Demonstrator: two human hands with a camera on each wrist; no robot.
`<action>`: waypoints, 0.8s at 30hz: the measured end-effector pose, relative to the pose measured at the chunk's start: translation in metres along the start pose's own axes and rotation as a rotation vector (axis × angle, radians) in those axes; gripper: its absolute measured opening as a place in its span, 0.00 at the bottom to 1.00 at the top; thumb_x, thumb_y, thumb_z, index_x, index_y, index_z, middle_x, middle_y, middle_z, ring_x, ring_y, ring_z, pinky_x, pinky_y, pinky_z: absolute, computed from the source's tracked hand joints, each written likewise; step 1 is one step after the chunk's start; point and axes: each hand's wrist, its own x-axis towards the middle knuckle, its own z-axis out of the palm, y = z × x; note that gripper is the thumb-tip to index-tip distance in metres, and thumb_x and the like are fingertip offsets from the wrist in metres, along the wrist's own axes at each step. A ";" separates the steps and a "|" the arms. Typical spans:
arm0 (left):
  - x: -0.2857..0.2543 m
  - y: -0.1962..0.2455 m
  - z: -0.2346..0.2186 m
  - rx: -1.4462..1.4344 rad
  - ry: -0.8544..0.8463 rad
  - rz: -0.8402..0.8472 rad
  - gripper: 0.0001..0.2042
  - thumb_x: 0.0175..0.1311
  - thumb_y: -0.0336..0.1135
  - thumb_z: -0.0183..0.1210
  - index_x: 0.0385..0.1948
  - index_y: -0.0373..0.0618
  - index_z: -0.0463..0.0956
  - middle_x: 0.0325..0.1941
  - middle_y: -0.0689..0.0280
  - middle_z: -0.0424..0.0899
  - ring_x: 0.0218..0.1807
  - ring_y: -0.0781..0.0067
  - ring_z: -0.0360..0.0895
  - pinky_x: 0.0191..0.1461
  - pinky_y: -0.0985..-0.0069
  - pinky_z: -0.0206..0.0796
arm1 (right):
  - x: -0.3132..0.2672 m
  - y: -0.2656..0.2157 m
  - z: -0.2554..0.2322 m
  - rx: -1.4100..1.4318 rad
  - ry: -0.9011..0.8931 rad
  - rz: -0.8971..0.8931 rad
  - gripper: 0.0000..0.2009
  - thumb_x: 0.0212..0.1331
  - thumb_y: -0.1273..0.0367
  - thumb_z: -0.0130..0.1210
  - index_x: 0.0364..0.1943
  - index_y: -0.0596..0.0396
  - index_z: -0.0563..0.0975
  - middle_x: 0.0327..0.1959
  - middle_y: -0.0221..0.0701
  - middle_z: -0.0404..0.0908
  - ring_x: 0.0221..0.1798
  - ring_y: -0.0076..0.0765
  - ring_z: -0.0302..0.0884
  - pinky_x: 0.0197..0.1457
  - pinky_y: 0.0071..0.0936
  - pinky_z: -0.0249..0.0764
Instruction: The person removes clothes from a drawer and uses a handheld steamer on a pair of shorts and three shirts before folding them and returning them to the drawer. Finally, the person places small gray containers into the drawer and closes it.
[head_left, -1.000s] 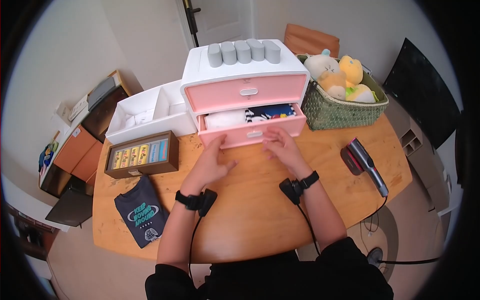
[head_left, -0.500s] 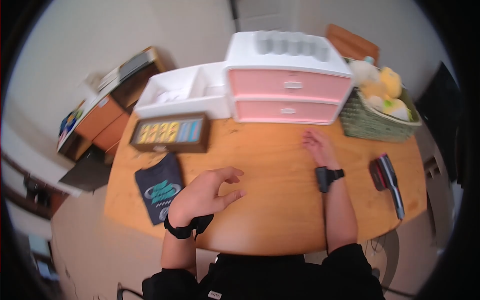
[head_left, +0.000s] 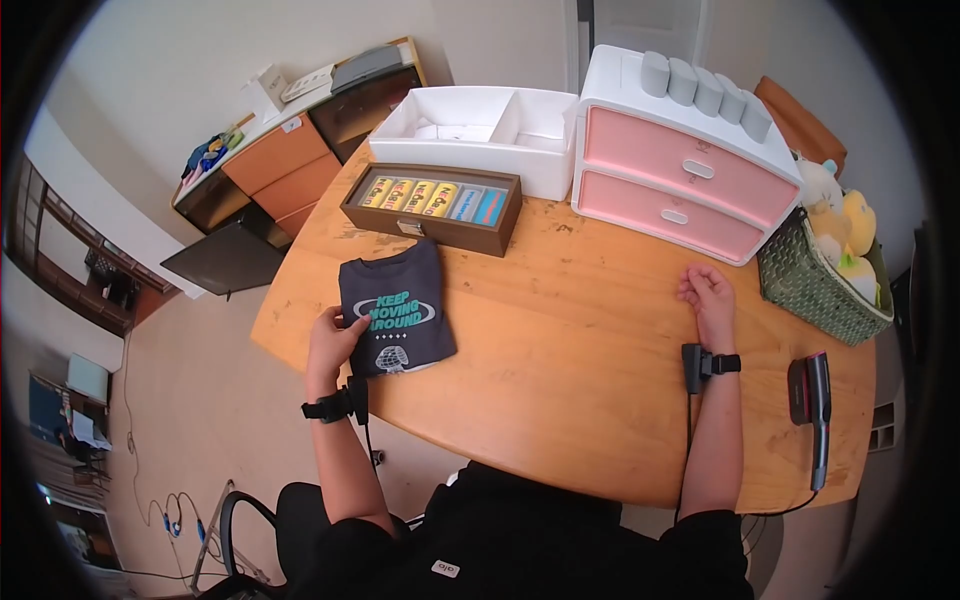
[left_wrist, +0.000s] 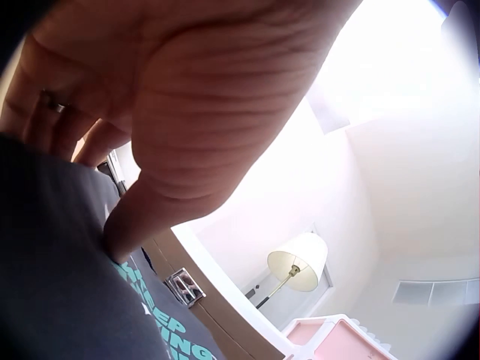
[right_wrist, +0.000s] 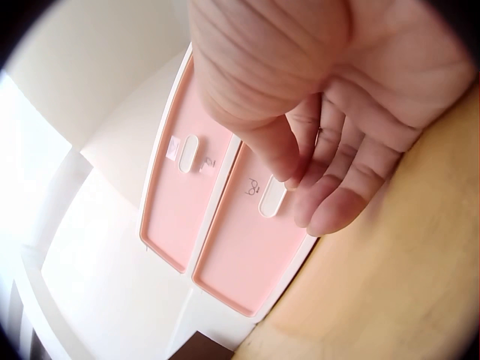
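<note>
A folded dark grey T-shirt (head_left: 398,310) with teal lettering lies on the left part of the table. My left hand (head_left: 335,345) pinches its left edge, the thumb on top of the print and the other fingers at the far side of the fabric. In the left wrist view the thumb (left_wrist: 142,217) presses into the shirt beside the lettering. My right hand (head_left: 710,300) rests on the table with loosely curled fingers and nothing in them. Just beyond it stands a white cabinet with two pink drawers (head_left: 665,215), both pushed in.
A brown box (head_left: 455,238) with a clear lid and small packs inside sits behind the shirt. Beyond it is a white divided bin (head_left: 470,155). Grey containers (head_left: 708,92) line the cabinet top. At the right are a green basket (head_left: 820,290) of plush toys and a corded hair styler (head_left: 818,420).
The lower drawer, half out with both hands at it, has been pushed in. My left hand has moved left to the T-shirt and taken its edge; the head view has turned left.
</note>
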 end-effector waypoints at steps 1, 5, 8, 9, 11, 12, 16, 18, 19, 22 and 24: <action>0.004 0.000 0.001 0.010 -0.024 -0.011 0.25 0.63 0.37 0.74 0.56 0.28 0.79 0.46 0.55 0.89 0.45 0.70 0.86 0.51 0.74 0.79 | -0.001 0.003 0.002 -0.061 -0.006 -0.020 0.07 0.74 0.70 0.59 0.48 0.60 0.81 0.38 0.30 0.85 0.38 0.24 0.82 0.42 0.25 0.81; -0.003 0.008 0.009 -0.170 -0.209 0.016 0.20 0.63 0.33 0.74 0.52 0.29 0.82 0.47 0.56 0.89 0.44 0.71 0.86 0.52 0.74 0.79 | -0.002 0.008 0.014 -0.261 -0.051 -0.069 0.06 0.73 0.70 0.61 0.46 0.57 0.82 0.35 0.26 0.84 0.35 0.20 0.79 0.39 0.21 0.78; -0.012 0.011 0.021 -0.303 -0.381 0.047 0.19 0.63 0.32 0.73 0.52 0.29 0.82 0.47 0.57 0.90 0.45 0.72 0.86 0.53 0.73 0.79 | -0.010 0.004 0.032 -0.447 -0.170 -0.005 0.09 0.71 0.67 0.64 0.47 0.56 0.83 0.34 0.24 0.83 0.33 0.19 0.78 0.34 0.20 0.75; -0.019 0.017 0.028 -0.293 -0.374 0.045 0.20 0.63 0.34 0.74 0.52 0.29 0.82 0.46 0.58 0.90 0.45 0.72 0.86 0.52 0.74 0.79 | -0.020 -0.004 0.050 -0.459 -0.223 0.089 0.10 0.70 0.66 0.65 0.47 0.57 0.83 0.34 0.24 0.83 0.35 0.19 0.79 0.34 0.21 0.76; -0.017 0.017 0.035 -0.186 -0.359 0.114 0.22 0.63 0.36 0.74 0.53 0.29 0.81 0.45 0.57 0.90 0.44 0.71 0.87 0.51 0.74 0.79 | -0.039 -0.019 0.094 -0.468 -0.441 0.292 0.15 0.70 0.64 0.66 0.53 0.58 0.81 0.34 0.26 0.84 0.37 0.22 0.82 0.35 0.22 0.78; -0.016 0.019 0.038 -0.130 -0.349 0.149 0.23 0.63 0.38 0.74 0.53 0.29 0.81 0.44 0.57 0.90 0.44 0.70 0.87 0.50 0.74 0.79 | -0.047 -0.024 0.119 -0.431 -0.521 0.324 0.18 0.70 0.63 0.66 0.56 0.60 0.79 0.34 0.28 0.84 0.37 0.23 0.83 0.36 0.22 0.79; -0.002 0.040 0.047 -0.003 -0.137 0.166 0.26 0.63 0.40 0.74 0.56 0.30 0.80 0.42 0.55 0.90 0.43 0.68 0.88 0.46 0.72 0.80 | -0.046 -0.015 0.213 -0.483 -0.607 0.323 0.27 0.68 0.60 0.69 0.62 0.64 0.75 0.37 0.31 0.84 0.33 0.23 0.82 0.32 0.21 0.77; 0.019 0.040 0.048 0.030 -0.153 0.165 0.27 0.63 0.41 0.74 0.57 0.30 0.79 0.42 0.55 0.90 0.42 0.67 0.88 0.45 0.71 0.80 | -0.030 -0.016 0.247 -0.462 -0.568 0.396 0.23 0.66 0.59 0.71 0.57 0.61 0.79 0.36 0.29 0.82 0.32 0.22 0.80 0.29 0.19 0.72; 0.024 0.042 0.048 -0.005 -0.138 0.149 0.24 0.63 0.39 0.74 0.55 0.32 0.81 0.40 0.56 0.90 0.40 0.68 0.88 0.44 0.72 0.79 | -0.018 -0.010 0.258 -0.407 -0.578 0.447 0.22 0.65 0.59 0.71 0.55 0.60 0.81 0.33 0.27 0.82 0.31 0.21 0.79 0.28 0.19 0.69; 0.054 0.023 0.049 0.045 -0.148 0.236 0.21 0.63 0.39 0.74 0.52 0.35 0.83 0.38 0.57 0.89 0.37 0.70 0.86 0.42 0.74 0.78 | -0.006 0.013 0.280 -0.301 -0.545 0.456 0.17 0.64 0.60 0.72 0.48 0.58 0.84 0.27 0.23 0.80 0.27 0.17 0.75 0.25 0.18 0.63; 0.068 0.011 0.050 0.082 -0.089 0.378 0.17 0.64 0.37 0.73 0.50 0.37 0.84 0.38 0.59 0.89 0.34 0.72 0.85 0.40 0.75 0.77 | -0.008 0.016 0.290 -0.243 -0.516 0.378 0.14 0.64 0.63 0.71 0.44 0.60 0.85 0.28 0.25 0.83 0.29 0.18 0.77 0.29 0.19 0.67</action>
